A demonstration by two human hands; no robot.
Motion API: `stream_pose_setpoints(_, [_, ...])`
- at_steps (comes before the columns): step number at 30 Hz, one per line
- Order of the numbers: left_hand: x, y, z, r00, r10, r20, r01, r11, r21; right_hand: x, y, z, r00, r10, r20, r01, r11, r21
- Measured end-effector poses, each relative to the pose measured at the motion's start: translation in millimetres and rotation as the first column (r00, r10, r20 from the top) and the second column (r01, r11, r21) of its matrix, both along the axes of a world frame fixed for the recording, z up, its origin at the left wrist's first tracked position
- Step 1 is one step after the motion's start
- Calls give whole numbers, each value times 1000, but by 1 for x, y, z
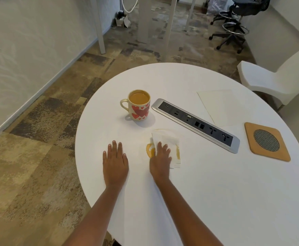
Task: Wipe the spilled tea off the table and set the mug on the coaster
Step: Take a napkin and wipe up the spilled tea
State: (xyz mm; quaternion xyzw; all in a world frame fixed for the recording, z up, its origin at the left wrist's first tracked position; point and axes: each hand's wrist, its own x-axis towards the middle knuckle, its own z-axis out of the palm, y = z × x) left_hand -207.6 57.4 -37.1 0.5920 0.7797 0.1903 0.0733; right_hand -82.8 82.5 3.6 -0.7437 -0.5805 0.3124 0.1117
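The right hand (160, 157) lies flat on a white tissue (166, 138), fingers straight, pressing it on the yellow tea spill (149, 150); the left hand (115, 158) rests flat and open on the bench (216, 192) just beside, holding nothing; the mug (139, 105), full of tea, stands farther back; the coaster (266, 141) lies far right, past the plug strip (195, 125)

Bright, even, diffuse lighting. The white surface (216, 192) is nearly washed out, with little texture. A soft, faint shadow rings the base of the mug (139, 105). Wide-angle distortion bows the wall (20, 59) at the left edge, and fine detail is slightly blurred.
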Motion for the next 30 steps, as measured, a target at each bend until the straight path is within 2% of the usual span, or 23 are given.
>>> stream_pose_setpoints(3, [-1,-1,1,1000,5,9,-4,1000,-13,-20,-1,0,998,59,8,-59,998,26])
stream_pose_setpoints(5, [-2,-1,2,1000,7,15,-7,1000,-12,-26,-8,-4,982,182,48,-185,981,58])
stream_pose_setpoints(7, [-3,-1,2,999,14,32,-14,1000,-1,-23,-16,-9,927,358,114,-368,926,80])
stream_pose_setpoints(10, [-5,-3,1,996,22,83,-24,999,23,2,-24,-15,776,596,208,-621,779,86])
stream_pose_setpoints(13, [-5,-3,2,994,13,111,-17,999,40,39,-21,-12,562,787,252,-818,574,31])
stream_pose_setpoints(16, [-5,-4,2,993,7,117,-12,999,43,76,-13,-3,376,889,262,-915,400,-45])
stream_pose_setpoints(18, [-4,-4,3,994,6,110,-12,999,52,97,-11,3,331,906,263,-929,362,-79])
stream_pose_setpoints(21, [-4,-5,4,994,6,105,-12,998,54,122,-14,8,360,895,263,-914,395,-94])
stream_pose_setpoints(23, [-5,-5,5,995,1,105,-7,999,53,130,-23,9,428,867,256,-882,463,-90])
stream_pose_setpoints(26, [-5,-5,5,995,-4,99,-1,999,53,128,-44,7,638,749,179,-760,650,-9])
stream_pose_setpoints(28, [-5,-4,5,995,-5,104,-1,999,50,120,-58,8,792,607,62,-610,790,57])
stream_pose_setpoints(30, [-5,-4,6,994,-2,113,-4,999,49,108,-68,14,881,464,-91,-454,884,111])
